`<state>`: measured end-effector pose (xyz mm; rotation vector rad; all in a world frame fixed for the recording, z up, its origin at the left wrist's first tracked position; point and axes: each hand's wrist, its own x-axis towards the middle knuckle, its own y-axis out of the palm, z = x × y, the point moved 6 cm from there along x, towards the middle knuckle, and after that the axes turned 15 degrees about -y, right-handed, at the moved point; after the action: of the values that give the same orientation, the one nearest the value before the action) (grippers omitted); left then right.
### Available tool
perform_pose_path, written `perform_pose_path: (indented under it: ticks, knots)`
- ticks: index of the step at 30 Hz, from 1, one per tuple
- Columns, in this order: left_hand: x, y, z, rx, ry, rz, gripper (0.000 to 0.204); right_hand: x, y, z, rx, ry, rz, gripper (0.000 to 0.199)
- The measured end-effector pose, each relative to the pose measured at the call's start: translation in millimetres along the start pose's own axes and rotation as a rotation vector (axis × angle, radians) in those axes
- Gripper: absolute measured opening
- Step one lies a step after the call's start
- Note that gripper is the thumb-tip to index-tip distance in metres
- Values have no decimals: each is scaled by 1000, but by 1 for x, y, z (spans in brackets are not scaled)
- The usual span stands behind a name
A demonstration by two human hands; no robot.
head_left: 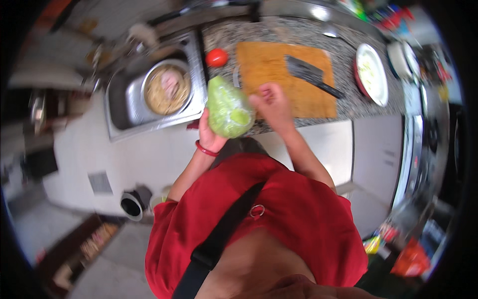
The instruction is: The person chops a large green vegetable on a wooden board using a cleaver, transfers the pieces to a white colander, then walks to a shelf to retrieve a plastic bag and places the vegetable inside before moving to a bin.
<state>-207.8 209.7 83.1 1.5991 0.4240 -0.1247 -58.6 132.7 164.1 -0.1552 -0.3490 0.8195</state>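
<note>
My left hand (211, 133), with a red band at its wrist, is closed round the lower left side of a pale green vegetable (222, 102) in clear plastic film. It looks like a head of cabbage, held upright in front of the counter's edge. Just right of it is my right hand (275, 105), its fingers curled in and their tips close to the film. Blur hides whether anything is pinched there. Behind the hands lies a wooden cutting board (264, 60), and a cleaver (306, 72) with a dark blade and black handle rests on it. A red tomato (216, 58) sits left of the board.
A steel sink (119, 112) on the left contains a metal bowl (149, 97) with pale strips and a pinkish piece. On the right of the speckled counter (348, 70) stand a red-and-white bowl (382, 94) of pale green bits and a spoon (330, 31). A dark bin (137, 202) stands below left.
</note>
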Motion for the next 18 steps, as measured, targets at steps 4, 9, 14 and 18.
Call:
perform_pose_path:
  ticks: [4,9,14,18]
  knots:
    - [-53,-29,-4,-126,135,-94,58,-16,48,-49,285,333,253,37]
    - [-126,-54,-14,-136,340,-90,64,-67,152,-20,721,686,759,44]
    - [-197,-81,-18,-206,436,-58,71,-101,221,4,664,688,1076,45]
    - [-260,-109,-33,-216,461,-109,66,-143,287,12,792,786,1219,50]
